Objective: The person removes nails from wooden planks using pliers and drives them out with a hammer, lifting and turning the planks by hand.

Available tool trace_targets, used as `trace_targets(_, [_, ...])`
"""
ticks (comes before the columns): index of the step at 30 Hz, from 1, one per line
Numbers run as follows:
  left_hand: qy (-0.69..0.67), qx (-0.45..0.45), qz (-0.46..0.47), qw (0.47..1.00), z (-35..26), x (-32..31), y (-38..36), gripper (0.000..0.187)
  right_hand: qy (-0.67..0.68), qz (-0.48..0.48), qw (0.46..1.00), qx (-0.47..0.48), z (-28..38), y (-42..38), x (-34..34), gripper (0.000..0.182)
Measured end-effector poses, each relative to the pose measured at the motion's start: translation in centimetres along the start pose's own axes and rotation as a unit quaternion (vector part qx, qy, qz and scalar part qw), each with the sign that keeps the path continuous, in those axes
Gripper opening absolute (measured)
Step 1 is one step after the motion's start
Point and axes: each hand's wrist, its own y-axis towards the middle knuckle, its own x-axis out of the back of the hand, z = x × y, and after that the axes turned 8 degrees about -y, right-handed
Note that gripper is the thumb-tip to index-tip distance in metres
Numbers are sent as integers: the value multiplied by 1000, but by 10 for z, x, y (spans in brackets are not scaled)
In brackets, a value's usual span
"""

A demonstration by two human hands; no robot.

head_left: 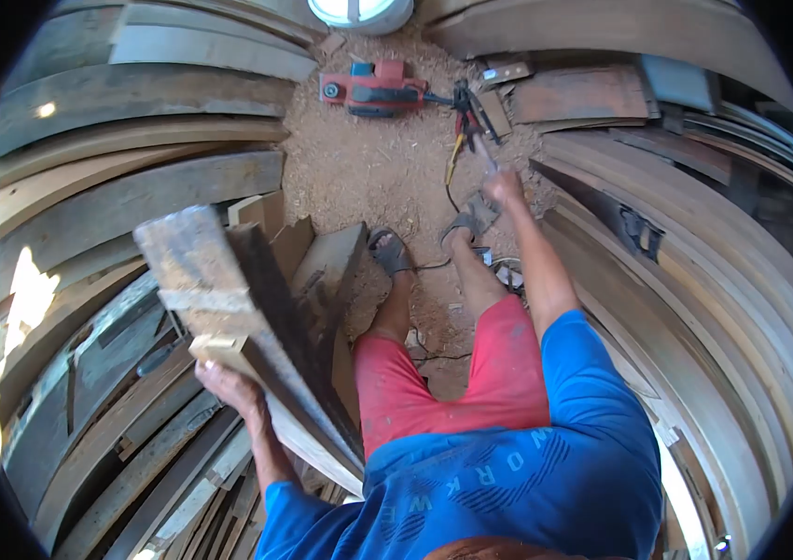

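Observation:
My left hand [230, 387] is closed around the edge of a pale wooden board [271, 401] near its upper end. Against that board leans a wide, weathered plank [196, 261], tilted up at my left side. Out in front, my right hand [506, 187] is closed on the pale shaft of a long tool [483, 151]; its exact kind is hard to make out. Beyond its far end, a red and black electric planer [373, 91] lies on the ground. A red and yellow cord section [456, 159] runs beside the tool.
Stacked timber [135, 140] lines the left side, and more long boards [695, 243] curve along the right. A white bucket [361, 14] stands at the far end. Wood shavings cover the ground [340, 168]. A black cable [434, 265] trails between my sandalled feet.

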Motion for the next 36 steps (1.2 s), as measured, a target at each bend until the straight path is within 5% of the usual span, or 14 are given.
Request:
trace_targets(2, [-88, 41, 18, 995, -1, 0, -1, 58, 46, -47, 997, 31, 9, 53, -3, 43])
trace_targets(6, [-161, 83, 41, 983, 12, 5, 1, 54, -9, -117, 982, 148, 40, 143, -32, 82])
trace_targets(8, [-202, 136, 29, 969, 15, 11, -1, 61, 74, -111, 989, 60, 46, 170, -55, 69])
trace_targets(9, [-248, 187, 11, 951, 19, 15, -1, 67, 151, -190, 968, 60, 47, 165, -68, 46])
trace_targets(12, [-119, 129, 32, 984, 20, 17, -3, 73, 217, -95, 969, 72, 29, 188, -94, 26])
trace_targets(13, [-111, 124, 41, 985, 14, 14, -4, 73, 144, -147, 977, 54, 25, 191, -98, 23])
trace_targets(16, [-141, 119, 44, 982, 3, 9, -2, 68, 74, -46, 992, 96, 39, 140, -32, 27])
trace_targets(17, [-119, 106, 41, 986, 6, 10, -2, 67, 10, -89, 989, 114, 10, 179, -68, 33])
trace_targets(21, [-108, 96, 32, 989, 17, 16, -3, 66, -38, -125, 991, 23, 55, 123, -5, 35])
trace_targets(24, [-120, 80, 54, 988, 24, 23, -7, 70, -92, -53, 994, 23, 68, 129, -6, 36])
trace_targets(27, [86, -106, 100, 986, 28, 34, -6, 80, -78, -103, 992, 5, 75, 135, -14, 39])
trace_targets(30, [157, -160, 125, 967, 30, 39, -6, 91, -76, -125, 989, -18, 70, 148, -33, 38])
trace_targets(36, [-68, -4, 118, 991, 17, 26, -6, 82, -98, -108, 989, -25, 62, 154, -34, 33])
